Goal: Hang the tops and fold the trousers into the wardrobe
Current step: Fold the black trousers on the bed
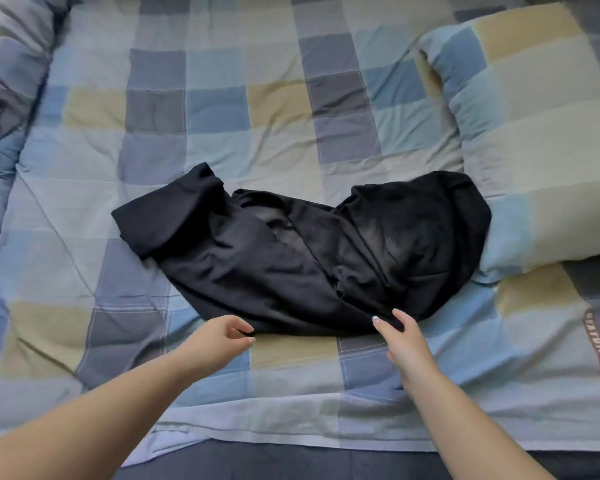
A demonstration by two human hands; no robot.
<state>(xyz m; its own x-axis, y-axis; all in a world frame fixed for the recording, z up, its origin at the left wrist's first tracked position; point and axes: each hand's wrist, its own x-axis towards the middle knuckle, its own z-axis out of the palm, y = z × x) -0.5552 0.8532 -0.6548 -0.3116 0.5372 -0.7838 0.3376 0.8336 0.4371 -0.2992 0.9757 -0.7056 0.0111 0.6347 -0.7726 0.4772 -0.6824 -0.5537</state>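
A pair of black trousers point(291, 258) lies crumpled and partly folded across the middle of the bed, its right end resting against a pillow. My left hand point(219, 336) pinches the near hem of the black cloth between thumb and fingers. My right hand point(400, 337) is at the near edge further right, thumb and fingers spread around the cloth's edge and touching it. No wardrobe or hanger is in view.
The bed is covered by a checked blue, grey and beige sheet point(222, 109). A matching pillow point(541, 133) lies at the right, and a bunched quilt point(4, 81) runs along the left. The dark bed edge point(291, 462) is nearest me.
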